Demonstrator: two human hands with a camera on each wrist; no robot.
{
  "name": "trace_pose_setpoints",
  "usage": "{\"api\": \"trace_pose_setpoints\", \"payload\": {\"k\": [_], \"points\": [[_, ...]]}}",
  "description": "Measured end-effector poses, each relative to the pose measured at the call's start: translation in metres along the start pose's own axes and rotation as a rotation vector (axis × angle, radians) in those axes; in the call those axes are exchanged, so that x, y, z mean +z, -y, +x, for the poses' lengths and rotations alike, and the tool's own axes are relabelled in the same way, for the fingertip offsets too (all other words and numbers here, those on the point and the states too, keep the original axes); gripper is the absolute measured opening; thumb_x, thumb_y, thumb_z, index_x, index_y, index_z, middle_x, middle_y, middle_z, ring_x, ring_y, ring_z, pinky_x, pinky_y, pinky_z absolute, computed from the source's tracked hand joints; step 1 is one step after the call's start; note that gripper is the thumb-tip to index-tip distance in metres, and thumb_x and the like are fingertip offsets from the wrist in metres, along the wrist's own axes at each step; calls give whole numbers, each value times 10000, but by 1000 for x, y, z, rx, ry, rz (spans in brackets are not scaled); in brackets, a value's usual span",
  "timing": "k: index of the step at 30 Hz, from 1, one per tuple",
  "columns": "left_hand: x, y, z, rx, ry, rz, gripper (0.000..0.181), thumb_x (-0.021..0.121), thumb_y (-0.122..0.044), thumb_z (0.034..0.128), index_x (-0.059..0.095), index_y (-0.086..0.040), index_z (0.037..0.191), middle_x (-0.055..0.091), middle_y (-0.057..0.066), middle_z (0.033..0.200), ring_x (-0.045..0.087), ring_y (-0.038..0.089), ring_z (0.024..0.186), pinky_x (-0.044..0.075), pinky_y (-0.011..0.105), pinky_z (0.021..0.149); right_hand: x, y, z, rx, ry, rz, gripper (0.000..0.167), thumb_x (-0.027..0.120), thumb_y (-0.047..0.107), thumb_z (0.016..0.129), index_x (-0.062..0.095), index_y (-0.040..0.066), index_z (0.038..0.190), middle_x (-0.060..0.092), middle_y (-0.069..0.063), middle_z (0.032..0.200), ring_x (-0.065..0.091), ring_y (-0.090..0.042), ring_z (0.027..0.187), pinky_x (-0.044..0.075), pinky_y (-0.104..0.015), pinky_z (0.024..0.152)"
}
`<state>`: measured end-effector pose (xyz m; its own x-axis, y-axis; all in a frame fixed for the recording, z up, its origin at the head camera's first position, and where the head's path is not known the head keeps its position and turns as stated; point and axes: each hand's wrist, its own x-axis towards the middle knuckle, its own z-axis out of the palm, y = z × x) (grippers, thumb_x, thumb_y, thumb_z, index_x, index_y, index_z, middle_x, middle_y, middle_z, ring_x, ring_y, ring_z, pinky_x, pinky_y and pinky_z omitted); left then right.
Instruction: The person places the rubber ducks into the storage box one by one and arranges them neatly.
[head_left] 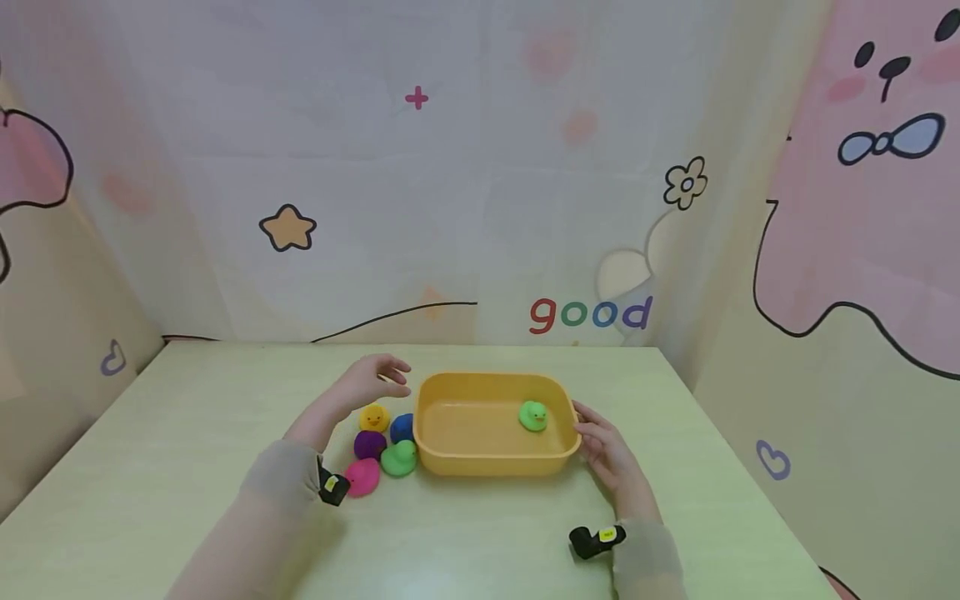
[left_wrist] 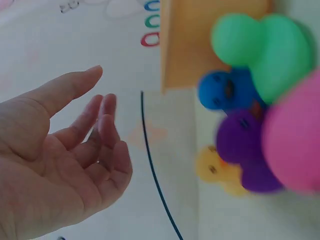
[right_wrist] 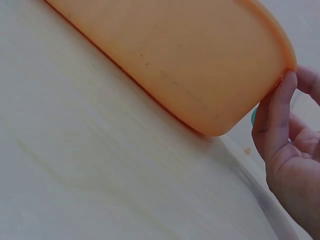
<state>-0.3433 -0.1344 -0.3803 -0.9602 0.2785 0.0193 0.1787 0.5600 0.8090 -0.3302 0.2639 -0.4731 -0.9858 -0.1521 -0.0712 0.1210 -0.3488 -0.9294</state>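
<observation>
"What could go wrong on this worktop (head_left: 450, 542)?"

"The yellow tub (head_left: 495, 467) could slide left if the right hand (head_left: 611, 458) presses too hard on its right end, and that would likely shove the blue duck (head_left: 402, 427) just beside its left end. The left hand (head_left: 367, 383), raised near the bunched ducks, could topple one if it swings carelessly; the left sleeve might brush the pink duck (head_left: 362, 478) too."

"And the fingers?"

"The left ones are loosely bent, thumb apart, nothing between them. The right ones touch the tub's rim; I cannot tell whether they pinch it."

"Count for me, biggest first."

"One worktop, one tub, two hands, six ducks of much the same size. Five are outside, left of the tub: pink, blue, green duck (head_left: 398, 459), purple duck (head_left: 369, 445), yellow duck (head_left: 373, 419). One light green duck (head_left: 534, 417) is inside, toward the right end."
</observation>
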Motion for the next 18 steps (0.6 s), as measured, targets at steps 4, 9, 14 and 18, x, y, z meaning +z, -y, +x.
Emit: {"api": "trace_pose_setpoints", "payload": {"k": [4,9,14,18], "points": [[-7,24,-7,-6,-51,-24,424,686,-158,900,572,14,1270,611,226,1240,583,354,1103,506,456,970,0,2,-1,0,-5,3,381,448,-42,952,661,251,1070,560,36,1046,603,-40,822,533,-136,727],[-12,50,-12,-2,-69,-52,491,692,-160,897,525,25,1321,522,268,1352,504,446,1226,486,500,1003,-1,3,0,0,11,5,400,432,-48,958,671,257,1061,560,27,1030,610,-42,805,534,-139,707],[-15,70,-13,2,-24,-54,566,696,-158,890,475,48,1368,468,313,1396,463,489,1267,443,557,1034,-1,1,1,-10,26,17,418,420,-58,960,683,253,1056,568,30,1014,619,-43,798,537,-145,695],[-15,80,-14,-20,26,-42,614,704,-197,883,456,36,1395,445,303,1427,426,492,1302,398,586,1064,0,-1,2,-3,19,24,400,430,-49,959,681,244,1062,558,26,1014,611,-45,798,535,-141,695]]}}
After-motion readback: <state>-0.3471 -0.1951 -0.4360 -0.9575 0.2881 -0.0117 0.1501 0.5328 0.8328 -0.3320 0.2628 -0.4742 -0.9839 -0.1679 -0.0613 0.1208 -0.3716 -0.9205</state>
